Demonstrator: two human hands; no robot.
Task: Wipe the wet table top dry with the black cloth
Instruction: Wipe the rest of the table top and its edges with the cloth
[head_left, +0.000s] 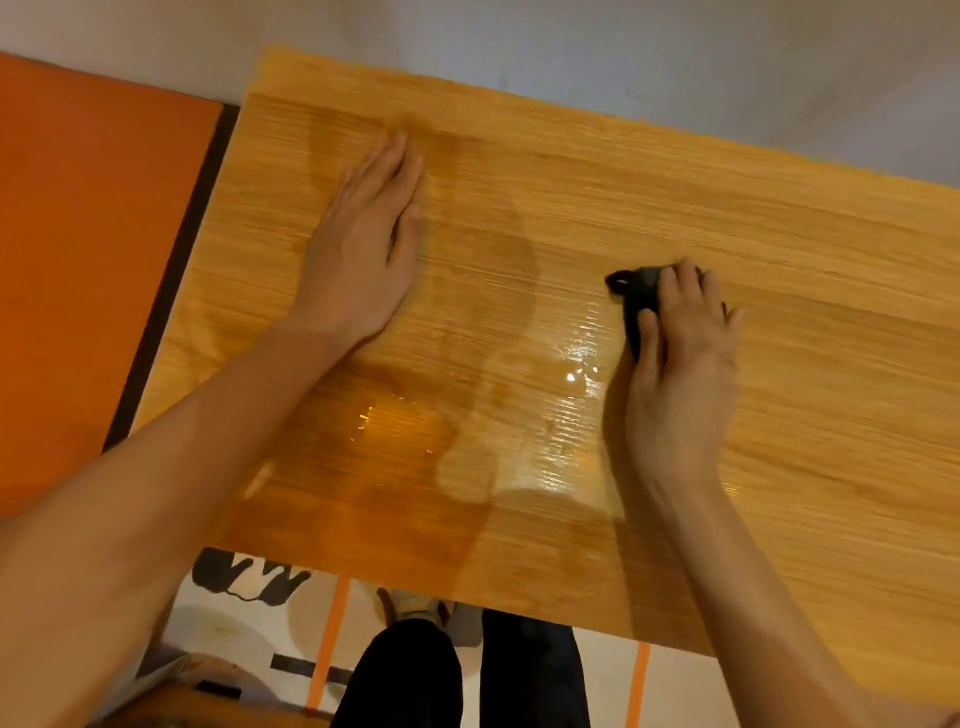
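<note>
Bunching the small black cloth, right hand grips it; left hand flat.

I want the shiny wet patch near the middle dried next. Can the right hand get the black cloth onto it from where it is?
Probably yes. The right hand holds the black cloth on the table top right beside the wet patch, with nothing between them.

Two hands, one black cloth, one table.

Wood-grain counter shines wet at its centre; a black cloth lies at three o'clock.
</note>
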